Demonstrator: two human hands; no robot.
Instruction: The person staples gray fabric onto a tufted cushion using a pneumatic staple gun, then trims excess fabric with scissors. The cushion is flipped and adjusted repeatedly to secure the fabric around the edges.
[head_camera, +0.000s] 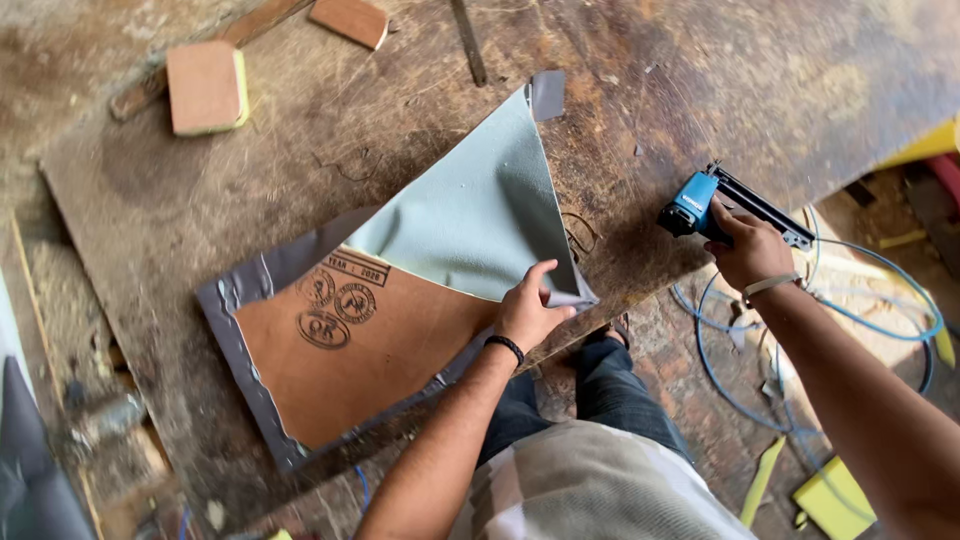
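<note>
Left hand pinches the pale grey-green fabric sheet, folded back over the brown hardboard panel on the worn wooden workbench. Right hand, right of panel, grips the blue staple gun.

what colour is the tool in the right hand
The pneumatic staple gun under the right hand is bright blue with a black magazine, shown clearly in the head view.
</note>
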